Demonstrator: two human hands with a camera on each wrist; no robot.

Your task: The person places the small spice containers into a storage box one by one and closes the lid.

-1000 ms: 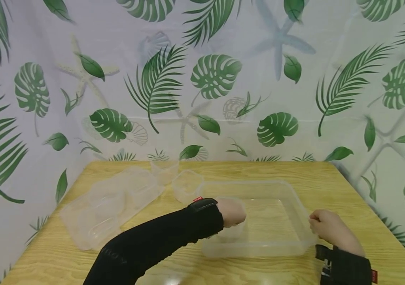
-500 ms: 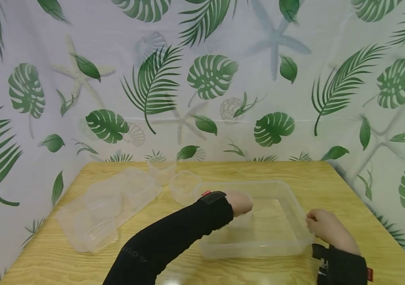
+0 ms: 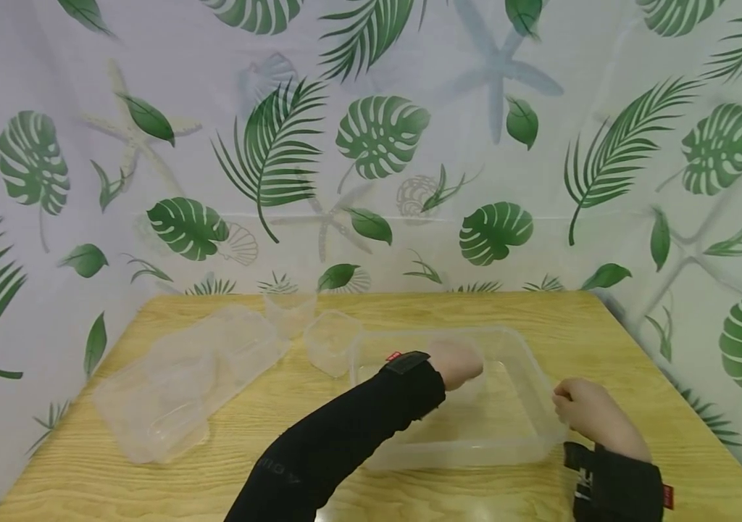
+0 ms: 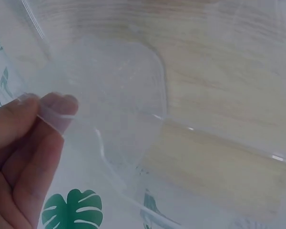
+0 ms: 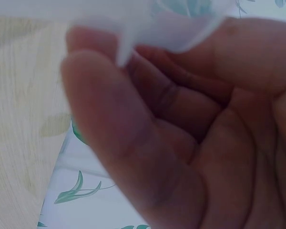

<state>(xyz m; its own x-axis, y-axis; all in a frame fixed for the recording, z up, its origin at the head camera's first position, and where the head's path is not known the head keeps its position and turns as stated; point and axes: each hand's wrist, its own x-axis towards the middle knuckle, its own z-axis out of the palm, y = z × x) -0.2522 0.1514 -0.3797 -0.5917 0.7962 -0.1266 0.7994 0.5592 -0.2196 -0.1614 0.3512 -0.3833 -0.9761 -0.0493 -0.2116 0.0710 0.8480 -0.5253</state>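
A large clear plastic box stands on the table in the head view. Over its inside, my left hand pinches the rim of a smaller clear plastic container; in the left wrist view the thumb and fingers meet on that rim. The left hand hides much of this container from the head camera. At the box's right end, my right hand holds the edge with curled fingers. The right wrist view shows the translucent box edge between thumb and fingers.
Left on the wooden table lie several clear plastic containers, overlapping each other. A clear cup-shaped container and an angular one stand behind the box's left corner. A leaf-patterned cloth hangs behind the table.
My left hand has moved right and slightly away from me over the box, carrying the small container. My right hand stays at the box edge. The head view has shifted slightly.
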